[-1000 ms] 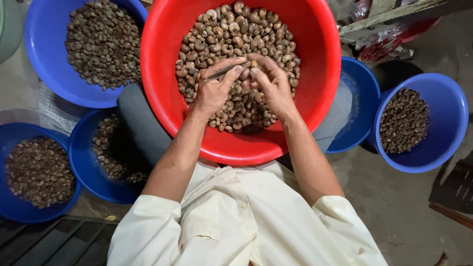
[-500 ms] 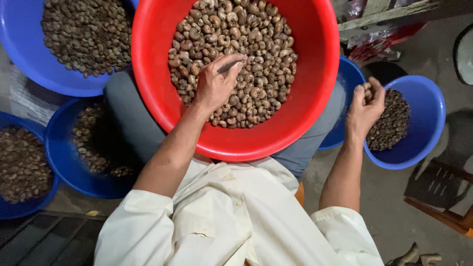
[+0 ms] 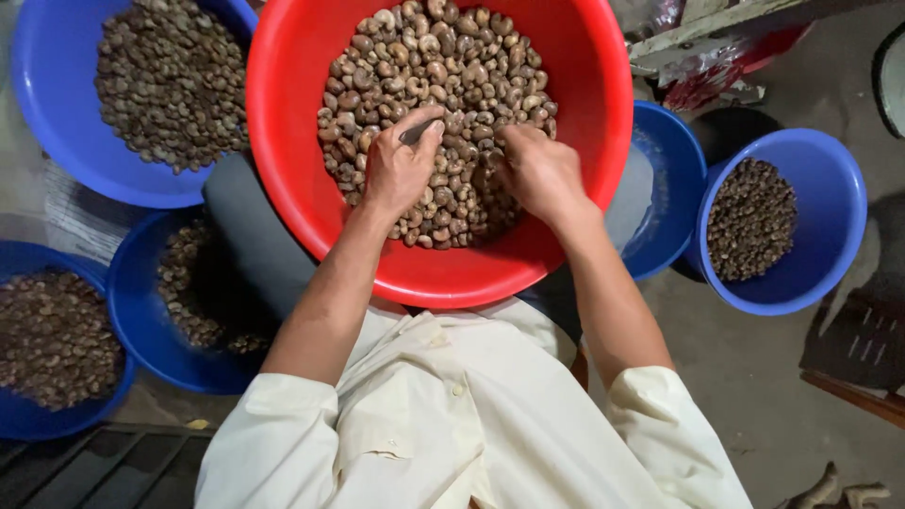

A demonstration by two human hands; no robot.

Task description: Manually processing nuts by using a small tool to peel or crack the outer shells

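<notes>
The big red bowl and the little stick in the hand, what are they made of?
The red bowl looks like smooth, slightly shiny plastic, with an even colour and a rounded rim. The thin grey tool in the left hand looks like dull metal, though it is too small to be sure.

A blue basin (image 3: 57, 113) at upper left holds a heap of brown nuts; a second blue basin (image 3: 141, 330) lies below it, partly in shadow, with nuts along its inner side; a third blue basin (image 3: 19, 424) at the far left edge is also filled; to the right, a blue tub (image 3: 830, 245) holds a smaller pile of dark nuts, and an emptier blue bowl (image 3: 674, 188) sits just beside it; a cream shirt (image 3: 452, 424) fills the lower middle; the floor (image 3: 745, 396) is grey concrete
</notes>
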